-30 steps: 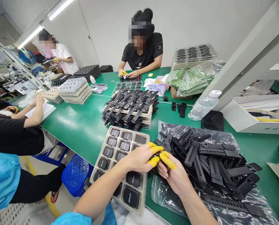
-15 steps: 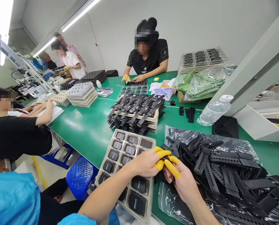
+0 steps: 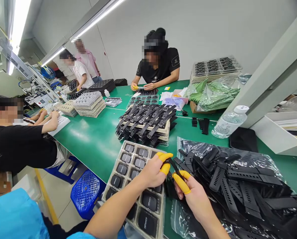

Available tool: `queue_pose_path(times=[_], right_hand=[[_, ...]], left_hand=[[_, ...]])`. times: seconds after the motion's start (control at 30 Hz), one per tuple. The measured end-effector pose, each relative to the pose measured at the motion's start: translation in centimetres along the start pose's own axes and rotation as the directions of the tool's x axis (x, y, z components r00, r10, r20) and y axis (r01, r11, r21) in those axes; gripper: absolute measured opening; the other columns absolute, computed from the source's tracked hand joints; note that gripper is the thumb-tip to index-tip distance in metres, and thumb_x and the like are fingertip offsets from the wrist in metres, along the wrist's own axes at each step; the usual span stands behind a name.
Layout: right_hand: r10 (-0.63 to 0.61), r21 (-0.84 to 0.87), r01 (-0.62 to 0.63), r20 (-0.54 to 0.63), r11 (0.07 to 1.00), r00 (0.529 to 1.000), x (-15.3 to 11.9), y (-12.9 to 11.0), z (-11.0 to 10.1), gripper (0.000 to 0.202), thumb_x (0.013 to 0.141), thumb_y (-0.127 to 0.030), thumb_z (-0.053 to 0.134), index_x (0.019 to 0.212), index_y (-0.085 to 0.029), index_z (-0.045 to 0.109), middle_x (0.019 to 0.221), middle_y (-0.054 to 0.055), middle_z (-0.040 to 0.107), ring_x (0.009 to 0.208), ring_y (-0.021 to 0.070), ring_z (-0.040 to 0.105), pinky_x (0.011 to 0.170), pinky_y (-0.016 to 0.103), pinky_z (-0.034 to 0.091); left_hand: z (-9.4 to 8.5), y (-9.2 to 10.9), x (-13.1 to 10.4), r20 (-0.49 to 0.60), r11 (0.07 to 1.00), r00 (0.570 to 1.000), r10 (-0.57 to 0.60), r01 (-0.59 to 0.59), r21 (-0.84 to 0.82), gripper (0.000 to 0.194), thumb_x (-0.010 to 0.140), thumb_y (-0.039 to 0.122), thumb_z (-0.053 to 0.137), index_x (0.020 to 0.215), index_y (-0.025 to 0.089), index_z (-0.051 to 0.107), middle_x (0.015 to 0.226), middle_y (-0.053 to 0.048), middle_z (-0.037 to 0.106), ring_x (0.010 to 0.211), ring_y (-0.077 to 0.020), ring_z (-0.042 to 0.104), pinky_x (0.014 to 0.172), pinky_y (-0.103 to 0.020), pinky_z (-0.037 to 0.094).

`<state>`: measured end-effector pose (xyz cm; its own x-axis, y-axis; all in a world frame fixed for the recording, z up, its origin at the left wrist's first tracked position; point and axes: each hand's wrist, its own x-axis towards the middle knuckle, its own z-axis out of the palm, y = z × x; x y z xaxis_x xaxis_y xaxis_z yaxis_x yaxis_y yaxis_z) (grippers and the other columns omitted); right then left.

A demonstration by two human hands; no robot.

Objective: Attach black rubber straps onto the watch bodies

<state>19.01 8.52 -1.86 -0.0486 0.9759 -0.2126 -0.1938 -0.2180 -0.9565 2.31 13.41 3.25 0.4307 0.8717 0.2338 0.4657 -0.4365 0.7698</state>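
Observation:
Yellow finger cots cover the fingertips of both my hands. A black watch strap stretches between them. My left hand pinches its upper end, above the right side of a tray with square black watch cases in its pockets. Lower down and to the right, my right hand closes on the other end; my fingers partly hide how the pieces join. Beside my right hand, a heap of loose black straps lies on a clear plastic bag.
Beyond the tray stands a stack of trays with strapped watches. A water bottle leans at right near a white bin. Green packets lie behind. A co-worker sits across the green table, another at left.
My hands have moved apart, the left one going left and slightly up, so the strap between them now shows. The whole view has shifted a little.

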Motion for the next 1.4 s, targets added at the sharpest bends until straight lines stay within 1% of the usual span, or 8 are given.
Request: queue_pose_path(times=[0.17,0.27,0.43,0.6,0.73,0.9,1.13,1.4], right_hand=[[-0.015,-0.004,0.015,0.001,1.0,1.0,-0.3,-0.5,0.0,0.06,0.071,-0.078,0.079,0.084,-0.023,0.059,0.055,-0.004,0.054,0.048,0.013,0.045,0.046,0.028,0.038],[-0.013,-0.005,0.013,-0.011,1.0,1.0,-0.3,-0.7,0.1,0.063,0.068,-0.08,0.079,0.083,-0.023,0.059,0.054,-0.004,0.054,0.048,0.0131,0.044,0.046,0.028,0.039],[-0.022,0.003,0.023,-0.045,1.0,0.999,-0.3,-0.9,0.3,0.064,0.065,-0.081,0.08,0.085,-0.024,0.059,0.053,-0.004,0.053,0.047,0.0135,0.044,0.045,0.029,0.039],[-0.032,-0.001,0.032,-0.055,0.999,0.998,-0.2,-0.7,0.1,0.063,0.067,-0.078,0.081,0.09,-0.023,0.062,0.053,-0.004,0.054,0.047,0.0137,0.044,0.046,0.029,0.04],[-0.03,-0.016,0.029,-0.057,0.999,0.998,-0.1,-0.1,-0.1,0.061,0.069,-0.075,0.081,0.092,-0.022,0.065,0.053,-0.004,0.055,0.047,0.0144,0.046,0.046,0.029,0.041],[-0.022,-0.012,0.021,-0.071,1.0,0.997,0.0,0.0,-0.2,0.057,0.066,-0.07,0.085,0.088,-0.022,0.065,0.054,-0.003,0.056,0.046,0.0147,0.047,0.045,0.029,0.041],[-0.035,-0.032,0.033,-0.063,0.999,0.997,0.0,0.1,-0.3,0.047,0.071,-0.063,0.084,0.082,-0.022,0.064,0.055,-0.002,0.058,0.047,0.0151,0.048,0.046,0.03,0.042],[-0.018,0.003,0.018,-0.075,1.0,0.997,-0.1,0.2,-0.2,0.054,0.067,-0.069,0.085,0.086,-0.022,0.064,0.055,-0.002,0.058,0.047,0.0146,0.048,0.045,0.029,0.041]], left_hand=[[0.2,0.1,0.1,0.029,1.0,1.0,0.002,-0.002,0.008,0.045,0.1,0.023,0.045,0.144,0.017,0.054,0.134,-0.014,0.062,0.125,-0.0253,0.06,0.113,-0.046,0.051],[0.2,0.1,0.1,0.024,1.0,1.0,0.012,-0.012,-0.001,0.045,0.101,0.023,0.045,0.144,0.016,0.054,0.133,-0.015,0.062,0.125,-0.0253,0.06,0.113,-0.046,0.051],[0.1,0.1,0.1,0.033,1.0,0.999,0.02,-0.02,-0.003,0.044,0.101,0.023,0.045,0.143,0.019,0.055,0.131,-0.013,0.062,0.125,-0.0249,0.06,0.113,-0.046,0.051],[0.2,0.1,0.0,0.06,1.0,0.998,0.022,-0.022,0.014,0.046,0.1,0.022,0.045,0.145,0.02,0.054,0.129,-0.012,0.061,0.124,-0.0242,0.06,0.113,-0.045,0.051],[0.4,0.1,-0.1,0.091,1.0,0.996,0.017,-0.018,0.008,0.048,0.1,0.022,0.044,0.146,0.017,0.053,0.127,-0.013,0.061,0.123,-0.0249,0.06,0.112,-0.045,0.051],[0.5,0.0,-0.1,0.098,1.0,0.995,0.019,-0.02,0.008,0.047,0.099,0.022,0.045,0.146,0.017,0.053,0.128,-0.014,0.06,0.125,-0.0253,0.06,0.114,-0.046,0.05],[0.6,-0.2,-0.2,0.102,1.0,0.995,0.012,-0.014,0.013,0.048,0.1,0.024,0.045,0.148,0.02,0.051,0.134,-0.013,0.059,0.132,-0.0256,0.056,0.118,-0.047,0.047],[0.4,0.2,-0.1,0.121,1.0,0.993,0.013,-0.014,0.011,0.049,0.101,0.025,0.043,0.147,0.013,0.052,0.128,-0.016,0.061,0.129,-0.0281,0.059,0.115,-0.047,0.049]])
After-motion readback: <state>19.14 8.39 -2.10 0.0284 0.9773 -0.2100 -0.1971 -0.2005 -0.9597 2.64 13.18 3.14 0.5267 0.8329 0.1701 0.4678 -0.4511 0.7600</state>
